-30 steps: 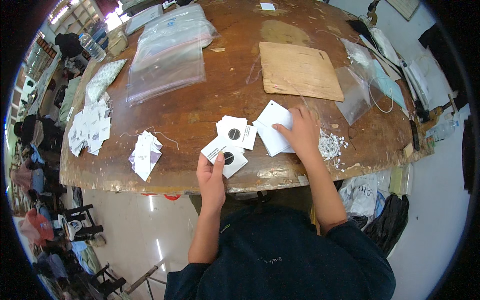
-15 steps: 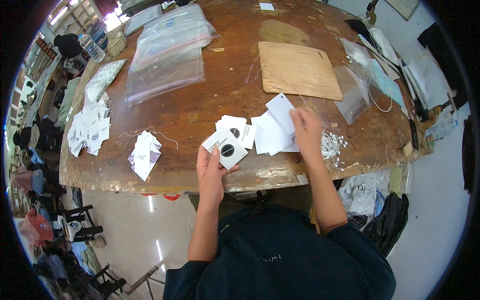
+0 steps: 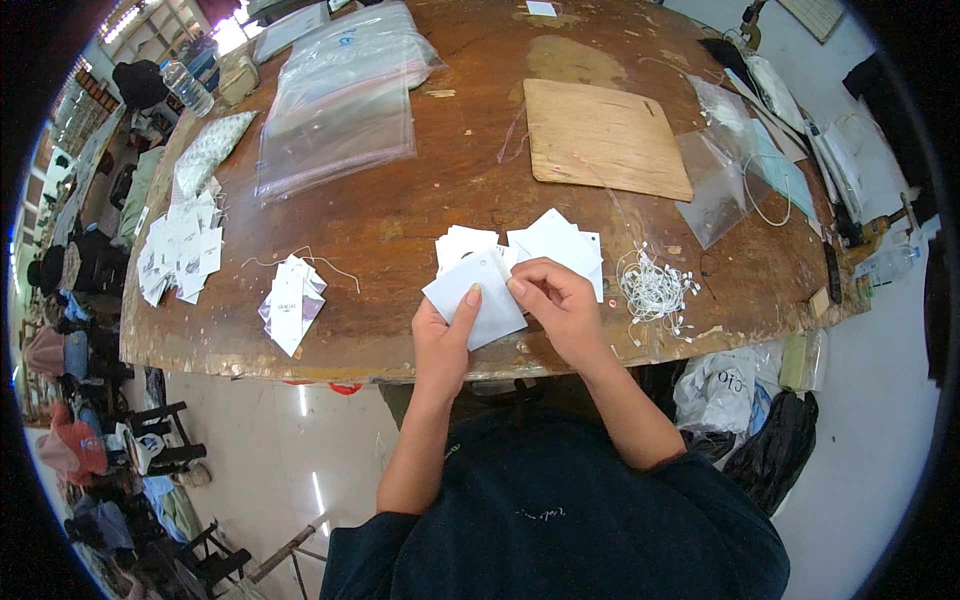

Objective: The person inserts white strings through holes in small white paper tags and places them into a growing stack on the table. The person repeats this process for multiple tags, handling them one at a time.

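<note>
My left hand (image 3: 440, 345) holds white square hang tags (image 3: 478, 300) over the table's near edge, its thumb on the plain upper face. At their right edge, my right hand (image 3: 565, 312) is closed, thumb and index finger pinching the tags' upper right side. Just beyond lie two loose piles: printed white tags (image 3: 462, 243) on the left, partly hidden by the held tags, and plain-faced white tags (image 3: 560, 242) on the right. To the right of my right hand sits a tangle of white tag strings (image 3: 656, 290).
Narrow strung tags (image 3: 290, 300) lie left of my hands, with a bigger heap of tags (image 3: 182, 252) farther left. Clear plastic bags (image 3: 340, 130) cover the far left. A wooden board (image 3: 605, 140) and a clear bag (image 3: 712, 190) lie at the far right.
My right hand has brought a plain-faced tag from the right pile over to the left hand. It now covers the black-circled card there. Both hands have come together.
</note>
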Demonstrator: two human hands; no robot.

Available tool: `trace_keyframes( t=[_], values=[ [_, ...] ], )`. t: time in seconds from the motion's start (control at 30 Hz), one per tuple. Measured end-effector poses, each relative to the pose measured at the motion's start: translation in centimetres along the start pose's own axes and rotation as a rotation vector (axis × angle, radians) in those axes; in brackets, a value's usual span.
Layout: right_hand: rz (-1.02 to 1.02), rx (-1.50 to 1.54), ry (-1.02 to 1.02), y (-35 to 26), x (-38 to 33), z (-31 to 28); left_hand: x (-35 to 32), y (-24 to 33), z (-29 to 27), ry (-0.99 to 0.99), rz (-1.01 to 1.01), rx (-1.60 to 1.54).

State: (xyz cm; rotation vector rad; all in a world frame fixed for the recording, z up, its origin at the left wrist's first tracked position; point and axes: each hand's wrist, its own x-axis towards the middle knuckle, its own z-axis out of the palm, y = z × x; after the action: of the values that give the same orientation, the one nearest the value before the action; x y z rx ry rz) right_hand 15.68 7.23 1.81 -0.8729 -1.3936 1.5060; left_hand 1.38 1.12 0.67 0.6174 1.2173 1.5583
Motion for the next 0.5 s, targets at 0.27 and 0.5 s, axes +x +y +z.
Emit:
trace_keyframes(
  t=[0.27, 0.5],
  values=[
    [0.048, 0.022, 0.051, 0.1, -0.6, 0.5, -0.3, 0.6, 0.6, -0.031, 0.136, 0.029],
    [0.060, 0.111, 0.047, 0.5, -0.7, 0.9, -0.6, 0.3, 0.4, -0.087, 0.109, -0.054]
  ],
)
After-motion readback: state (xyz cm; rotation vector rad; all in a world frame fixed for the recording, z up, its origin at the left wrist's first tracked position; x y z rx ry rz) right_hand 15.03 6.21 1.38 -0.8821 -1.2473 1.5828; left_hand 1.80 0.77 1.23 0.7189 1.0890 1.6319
